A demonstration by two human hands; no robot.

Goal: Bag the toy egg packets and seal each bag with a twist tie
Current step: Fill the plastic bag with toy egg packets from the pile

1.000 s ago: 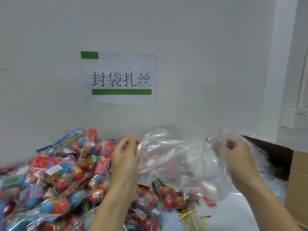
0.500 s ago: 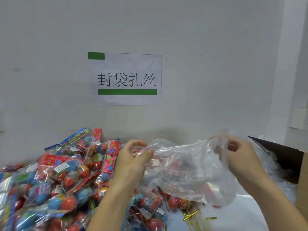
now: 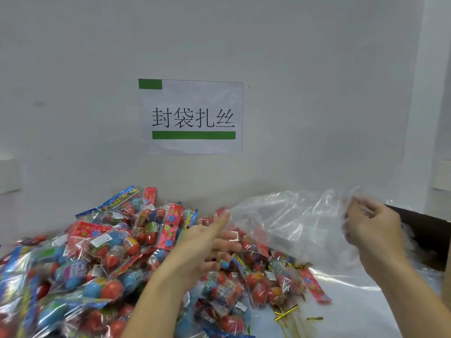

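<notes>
**Head view: crinkled clear bag over glossy egg packets**

Our right hand (image 3: 373, 230) pinches the thin, wrinkled clear bag (image 3: 288, 223) by its edge, raised above the tabletop (image 3: 353, 313). Our left hand (image 3: 207, 245), fingers spread and empty, reaches over the heaped cellophane toy egg packets (image 3: 97, 259). Gold twist ties (image 3: 285, 313) lie nearby.

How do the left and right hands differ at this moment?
The left hand is open with fingers extended over the pile of toy egg packets; the right hand is pinched shut on the clear plastic bag. The left hand sits lower; the right is raised, farther from the pile. Both are bare.
</notes>
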